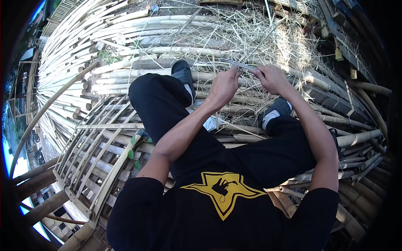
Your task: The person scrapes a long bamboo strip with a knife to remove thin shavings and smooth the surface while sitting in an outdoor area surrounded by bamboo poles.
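Observation:
In front of my knees, both hands are close together. My right hand (273, 79) is closed around the handle end of a knife, and its narrow grey blade (239, 65) points left across the top of my left hand. My left hand (225, 86) is closed, with thumb and fingers pinched right beside the blade. Whatever lies between those fingers is too small to make out. A thin bamboo strip (266, 38) slants up and away just beyond the blade; whether either hand touches it, I cannot tell.
Pale shavings (257, 25) litter the bamboo poles (167, 31) ahead. A woven bamboo frame (98, 154) stands at my left, beside a curved pole (52, 100). My sandalled feet (183, 73) rest on the poles. More bamboo (360, 138) is stacked at my right.

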`<state>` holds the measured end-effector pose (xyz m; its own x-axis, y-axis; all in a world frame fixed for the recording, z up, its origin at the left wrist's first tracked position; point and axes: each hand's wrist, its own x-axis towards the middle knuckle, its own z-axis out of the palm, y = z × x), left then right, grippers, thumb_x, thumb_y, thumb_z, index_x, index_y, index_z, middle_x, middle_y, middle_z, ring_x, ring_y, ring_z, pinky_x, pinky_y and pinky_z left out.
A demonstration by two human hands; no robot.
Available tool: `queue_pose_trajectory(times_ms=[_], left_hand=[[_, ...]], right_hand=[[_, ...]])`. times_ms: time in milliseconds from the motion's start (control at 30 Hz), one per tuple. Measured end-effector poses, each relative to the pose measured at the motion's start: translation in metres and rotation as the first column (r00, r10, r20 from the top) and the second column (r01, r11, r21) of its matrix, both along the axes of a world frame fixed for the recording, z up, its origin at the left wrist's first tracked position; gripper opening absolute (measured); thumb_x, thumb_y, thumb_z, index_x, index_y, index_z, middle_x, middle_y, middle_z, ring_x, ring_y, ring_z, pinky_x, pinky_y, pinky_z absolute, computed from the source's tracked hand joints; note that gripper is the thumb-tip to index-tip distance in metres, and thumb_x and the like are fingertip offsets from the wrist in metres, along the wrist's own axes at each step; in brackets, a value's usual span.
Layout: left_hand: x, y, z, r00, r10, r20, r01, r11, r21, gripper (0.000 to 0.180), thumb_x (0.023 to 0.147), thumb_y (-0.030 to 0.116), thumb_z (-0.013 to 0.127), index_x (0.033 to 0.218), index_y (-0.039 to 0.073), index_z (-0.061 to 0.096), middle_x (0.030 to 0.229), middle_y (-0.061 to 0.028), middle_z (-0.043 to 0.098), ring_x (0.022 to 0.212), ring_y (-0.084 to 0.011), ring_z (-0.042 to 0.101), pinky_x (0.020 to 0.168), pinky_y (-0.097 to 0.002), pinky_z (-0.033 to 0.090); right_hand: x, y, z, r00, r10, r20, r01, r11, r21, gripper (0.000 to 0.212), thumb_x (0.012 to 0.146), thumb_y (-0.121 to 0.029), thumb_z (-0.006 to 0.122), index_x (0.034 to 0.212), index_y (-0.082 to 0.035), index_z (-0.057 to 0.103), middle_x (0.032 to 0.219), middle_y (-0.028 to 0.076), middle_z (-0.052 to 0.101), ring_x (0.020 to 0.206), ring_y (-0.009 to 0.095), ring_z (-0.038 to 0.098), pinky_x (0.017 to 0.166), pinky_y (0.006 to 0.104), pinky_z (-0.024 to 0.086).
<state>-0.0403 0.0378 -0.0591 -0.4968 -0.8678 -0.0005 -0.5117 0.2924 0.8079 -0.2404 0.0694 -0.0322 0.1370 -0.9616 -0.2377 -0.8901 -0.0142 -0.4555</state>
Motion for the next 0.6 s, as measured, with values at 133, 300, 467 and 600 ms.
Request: queue_pose_trajectory(times_ms=[133, 300, 467, 600], left_hand=[[-0.003, -0.003, 0.004, 1.000, -0.015, -0.008, 0.015, 1.000, -0.009, 0.025, 0.093, 0.019, 0.050, 0.082, -0.003, 0.053, 0.060, -0.0269, 0.054, 0.060, -0.0461, 0.055, 0.054, -0.0513, 0.041], [-0.009, -0.010, 0.011, 0.999, -0.032, -0.020, 0.031, 0.997, -0.066, 0.027, 0.093, 0.018, 0.050, 0.078, -0.004, 0.052, 0.061, -0.0266, 0.054, 0.061, -0.0447, 0.055, 0.056, -0.0489, 0.042], [0.005, -0.010, 0.019, 0.998, 0.007, -0.059, -0.011, 0.998, -0.067, 0.024, 0.091, 0.016, 0.051, 0.079, -0.005, 0.053, 0.060, -0.0266, 0.053, 0.060, -0.0451, 0.054, 0.053, -0.0478, 0.040], [0.039, 0.009, 0.010, 0.994, 0.006, -0.109, -0.012, 0.999, -0.050, 0.022, 0.093, 0.017, 0.053, 0.085, -0.004, 0.054, 0.054, -0.0169, 0.047, 0.043, -0.0244, 0.042, 0.046, -0.0359, 0.035]], right_hand=[[-0.009, -0.003, -0.006, 0.997, -0.037, -0.070, 0.032, 0.997, -0.073, 0.049, 0.093, -0.048, 0.040, 0.076, -0.006, 0.059, 0.063, 0.018, 0.057, 0.066, 0.039, 0.057, 0.060, 0.0483, 0.043], [-0.021, -0.011, -0.008, 0.993, -0.004, -0.116, -0.017, 0.983, -0.184, 0.044, 0.094, -0.045, 0.041, 0.080, -0.007, 0.058, 0.061, 0.018, 0.055, 0.063, 0.040, 0.054, 0.058, 0.0475, 0.041], [-0.047, -0.027, 0.009, 0.937, -0.284, -0.204, 0.271, 0.958, -0.091, 0.046, 0.095, -0.044, 0.039, 0.082, -0.006, 0.060, 0.069, 0.019, 0.061, 0.069, 0.038, 0.058, 0.063, 0.0467, 0.044], [-0.215, -0.007, 0.007, 0.595, -0.792, -0.133, 0.755, 0.608, -0.246, 0.060, 0.093, -0.049, 0.030, 0.092, 0.001, 0.063, 0.089, 0.026, 0.064, 0.093, 0.041, 0.061, 0.080, 0.0482, 0.045]])
